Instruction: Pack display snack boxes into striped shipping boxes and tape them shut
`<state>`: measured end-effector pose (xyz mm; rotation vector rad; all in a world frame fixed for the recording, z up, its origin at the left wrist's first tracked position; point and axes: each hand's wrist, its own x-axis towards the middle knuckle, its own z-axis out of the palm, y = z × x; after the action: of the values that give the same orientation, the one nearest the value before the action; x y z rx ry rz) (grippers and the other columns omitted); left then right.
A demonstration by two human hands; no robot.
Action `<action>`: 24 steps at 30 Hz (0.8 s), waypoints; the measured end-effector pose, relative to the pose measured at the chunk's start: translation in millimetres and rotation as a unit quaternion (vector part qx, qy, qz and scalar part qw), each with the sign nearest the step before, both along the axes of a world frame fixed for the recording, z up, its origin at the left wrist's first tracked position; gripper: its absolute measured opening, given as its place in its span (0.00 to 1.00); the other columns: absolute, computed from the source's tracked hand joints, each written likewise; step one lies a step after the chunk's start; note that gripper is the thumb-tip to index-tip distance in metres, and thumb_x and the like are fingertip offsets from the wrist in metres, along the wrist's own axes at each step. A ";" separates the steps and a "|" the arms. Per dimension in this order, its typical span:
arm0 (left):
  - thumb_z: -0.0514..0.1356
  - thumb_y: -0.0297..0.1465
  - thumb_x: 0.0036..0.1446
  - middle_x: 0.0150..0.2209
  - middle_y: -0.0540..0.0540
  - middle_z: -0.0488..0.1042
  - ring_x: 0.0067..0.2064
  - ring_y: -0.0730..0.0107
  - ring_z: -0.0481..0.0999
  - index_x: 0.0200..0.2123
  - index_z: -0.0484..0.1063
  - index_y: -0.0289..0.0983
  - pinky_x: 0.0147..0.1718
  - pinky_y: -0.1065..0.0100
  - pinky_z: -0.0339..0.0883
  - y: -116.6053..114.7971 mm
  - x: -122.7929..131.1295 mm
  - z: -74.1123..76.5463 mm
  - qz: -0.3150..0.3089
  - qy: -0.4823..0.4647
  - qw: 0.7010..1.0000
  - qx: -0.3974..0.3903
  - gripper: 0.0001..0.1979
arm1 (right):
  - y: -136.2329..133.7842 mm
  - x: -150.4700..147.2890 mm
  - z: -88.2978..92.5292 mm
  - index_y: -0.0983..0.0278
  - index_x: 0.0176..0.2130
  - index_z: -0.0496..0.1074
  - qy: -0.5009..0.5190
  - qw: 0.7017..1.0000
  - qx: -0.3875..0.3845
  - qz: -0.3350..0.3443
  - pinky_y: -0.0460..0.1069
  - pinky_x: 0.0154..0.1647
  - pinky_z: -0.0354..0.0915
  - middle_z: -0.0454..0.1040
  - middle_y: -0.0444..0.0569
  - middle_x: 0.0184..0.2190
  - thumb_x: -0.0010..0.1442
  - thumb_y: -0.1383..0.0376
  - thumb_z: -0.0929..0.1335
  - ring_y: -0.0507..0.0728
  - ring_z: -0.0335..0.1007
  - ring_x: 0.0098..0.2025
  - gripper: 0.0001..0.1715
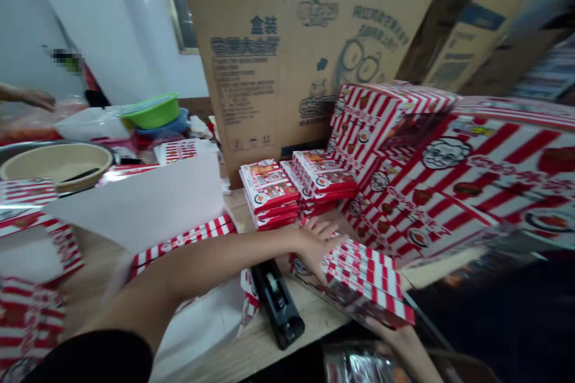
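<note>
Black sleeve point(90, 359) nearest me. Left hand point(317, 242) lies flat, fingers spread, on the striped box point(372, 278) at the table's point(260, 341) near edge. Right hand point(393, 335) is under it; I can't tell its grip. Tape dispenser point(278, 302) just beside. Beige basin point(56, 161) at the far left holds a dark utensil. On the carton point(269, 84) I read "金装".

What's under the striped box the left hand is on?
Striped box overhangs the wooden table edge. The right hand sits beneath its near side, fingers hidden by the box. Left hand lies flat on top. Anything else underneath is covered.
</note>
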<state>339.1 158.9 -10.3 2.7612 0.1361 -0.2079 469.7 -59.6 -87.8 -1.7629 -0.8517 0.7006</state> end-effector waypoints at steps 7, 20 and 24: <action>0.66 0.45 0.30 0.63 0.28 0.41 0.63 0.43 0.39 0.61 0.39 0.23 0.59 0.49 0.30 2.8 0.5 1.5 -0.002 -0.022 0.999 -0.044 0.61 | 42.1 13.8 44.3 0.67 0.63 0.29 -0.365 0.927 -0.007 0.088 0.65 0.59 0.40 0.34 0.60 0.64 0.45 0.46 0.67 0.69 0.27 0.64 0.63; 0.49 0.40 0.59 0.38 0.38 0.75 0.40 0.56 0.74 0.39 0.71 0.31 0.40 0.58 0.66 -106.6 -152.8 83.4 0.262 0.056 0.960 0.078 0.19 | 123.1 -14.4 49.1 0.60 0.54 0.65 -0.573 0.773 -0.128 0.241 0.66 0.39 0.59 0.70 0.63 0.42 0.38 0.49 0.66 0.76 0.64 0.43 0.43; 0.57 0.41 0.53 0.44 0.41 0.73 0.44 0.58 0.73 0.47 0.66 0.36 0.39 0.64 0.66 -128.6 -216.8 53.4 0.407 0.084 0.910 -0.006 0.21 | 130.3 -4.9 42.3 0.61 0.57 0.60 -0.531 0.807 -0.122 0.229 0.65 0.38 0.59 0.68 0.66 0.40 0.41 0.51 0.64 0.76 0.64 0.41 0.44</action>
<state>122.3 30.3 43.1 2.4159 1.2792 -0.2092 464.9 70.8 -45.5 -2.1879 -2.0674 0.0168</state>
